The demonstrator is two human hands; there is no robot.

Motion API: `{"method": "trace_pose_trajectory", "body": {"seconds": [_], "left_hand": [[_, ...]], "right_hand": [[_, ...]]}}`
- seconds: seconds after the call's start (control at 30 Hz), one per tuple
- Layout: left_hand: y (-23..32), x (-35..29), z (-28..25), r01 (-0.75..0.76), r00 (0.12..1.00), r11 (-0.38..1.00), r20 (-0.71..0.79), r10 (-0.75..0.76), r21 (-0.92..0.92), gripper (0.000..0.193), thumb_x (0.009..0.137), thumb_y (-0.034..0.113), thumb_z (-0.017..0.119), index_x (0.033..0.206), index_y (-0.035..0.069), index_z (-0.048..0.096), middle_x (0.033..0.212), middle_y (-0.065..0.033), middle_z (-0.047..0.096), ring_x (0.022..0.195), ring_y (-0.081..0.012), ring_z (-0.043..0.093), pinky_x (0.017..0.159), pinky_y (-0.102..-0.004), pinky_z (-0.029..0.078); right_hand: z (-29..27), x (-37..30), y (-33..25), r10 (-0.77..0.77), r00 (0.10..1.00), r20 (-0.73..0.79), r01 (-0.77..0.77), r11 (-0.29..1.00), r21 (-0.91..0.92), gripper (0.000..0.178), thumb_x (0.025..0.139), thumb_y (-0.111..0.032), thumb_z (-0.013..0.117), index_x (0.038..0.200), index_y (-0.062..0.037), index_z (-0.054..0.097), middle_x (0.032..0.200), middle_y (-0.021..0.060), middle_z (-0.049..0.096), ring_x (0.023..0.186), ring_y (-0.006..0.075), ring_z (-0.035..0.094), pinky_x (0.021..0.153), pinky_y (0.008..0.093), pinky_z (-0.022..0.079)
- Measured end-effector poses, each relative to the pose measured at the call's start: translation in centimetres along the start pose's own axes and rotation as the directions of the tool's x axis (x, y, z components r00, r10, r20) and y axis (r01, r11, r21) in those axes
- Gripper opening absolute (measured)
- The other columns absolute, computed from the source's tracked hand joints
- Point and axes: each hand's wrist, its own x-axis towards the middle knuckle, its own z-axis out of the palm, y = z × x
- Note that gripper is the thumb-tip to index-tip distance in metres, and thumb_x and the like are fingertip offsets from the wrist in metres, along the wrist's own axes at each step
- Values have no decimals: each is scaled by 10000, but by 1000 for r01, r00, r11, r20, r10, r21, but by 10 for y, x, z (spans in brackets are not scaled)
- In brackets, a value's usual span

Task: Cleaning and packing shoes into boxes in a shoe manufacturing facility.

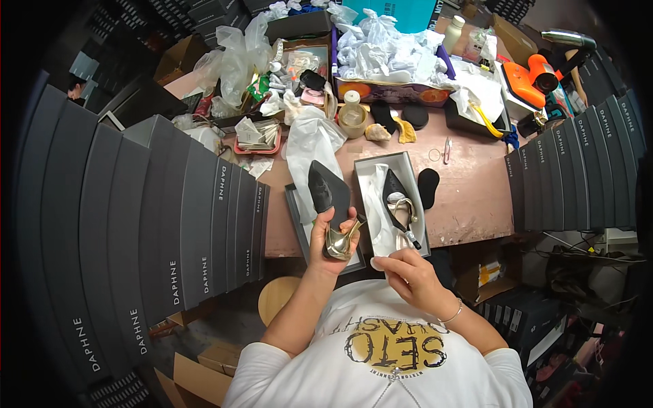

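My left hand grips a high-heeled shoe with a black pointed toe and a gold heel, its toe pointing away from me. Close by on the right, a grey shoebox holds the matching black shoe and white tissue paper. My right hand is closed in a pinch at the near end of that paper; I cannot make out what is between the fingertips. Under the held shoe lies another grey box part, partly covered by white paper.
Stacked grey shoeboxes wall the left side, and more boxes stand at right. Black insoles, scissors and a bottle lie or stand on the pink table. Behind is a carton of crumpled paper.
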Motion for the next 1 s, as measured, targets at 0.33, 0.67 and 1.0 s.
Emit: {"method": "trace_pose_trajectory", "body": {"seconds": [0.33,0.67,1.0], "left_hand": [[-9,-7,-4,-32,998,992,56,39,-118,463,832,253,671,1041,-106,466,838,-105,509,693,-150,486,660,-259,479],[-14,-22,-16,-36,998,997,59,31,70,440,851,298,627,1031,-81,496,871,-127,543,670,-168,537,612,-265,468],[-2,-22,-24,-46,921,989,378,97,-142,531,714,284,647,1188,53,582,1196,-76,572,1268,-204,428,1135,-472,234]], "right_hand": [[17,-2,-7,-90,995,-39,91,995,30,436,698,51,674,1110,-89,663,890,62,576,788,209,549,721,309,460],[35,40,-8,-429,903,20,425,884,-198,480,707,-8,657,1180,-67,611,928,43,553,777,194,525,699,341,384],[19,-1,-1,-216,973,-81,208,973,-96,477,660,84,672,1112,-69,658,883,58,550,765,199,532,676,310,430]]}}
